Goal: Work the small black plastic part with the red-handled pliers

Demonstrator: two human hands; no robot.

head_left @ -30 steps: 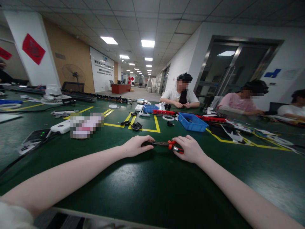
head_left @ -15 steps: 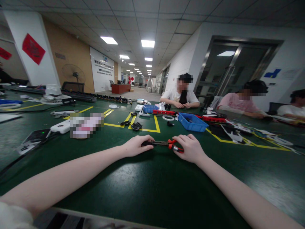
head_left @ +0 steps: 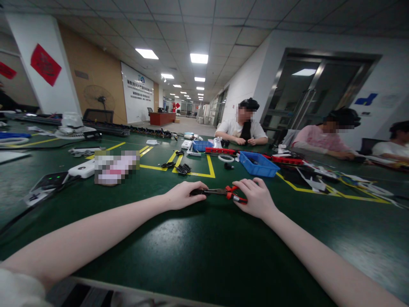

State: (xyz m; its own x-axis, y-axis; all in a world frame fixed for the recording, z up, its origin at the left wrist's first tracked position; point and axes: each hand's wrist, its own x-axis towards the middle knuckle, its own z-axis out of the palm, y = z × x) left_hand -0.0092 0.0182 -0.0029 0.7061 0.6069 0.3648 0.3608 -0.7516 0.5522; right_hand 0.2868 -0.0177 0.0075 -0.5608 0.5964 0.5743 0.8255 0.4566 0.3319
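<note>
Near the middle of the green table (head_left: pixel 191 247), my left hand (head_left: pixel 186 195) pinches a small black part (head_left: pixel 198 192) between thumb and fingers. My right hand (head_left: pixel 255 197) is wrapped round the red and black handles of the pliers (head_left: pixel 230 194). The pliers point left, and their metal jaws meet the black part at my left fingertips. Whether the jaws are closed on it is too small to tell. Beyond my hands lie black pieces (head_left: pixel 183 169) by yellow tape lines.
A blue tray (head_left: pixel 259 164) stands beyond my right hand, with a white ring (head_left: pixel 226 158) beside it. To the left are a white power strip (head_left: pixel 83 169) and a blurred-out flat object (head_left: pixel 116 168). Several people sit across the table; cables and parts lie at the right.
</note>
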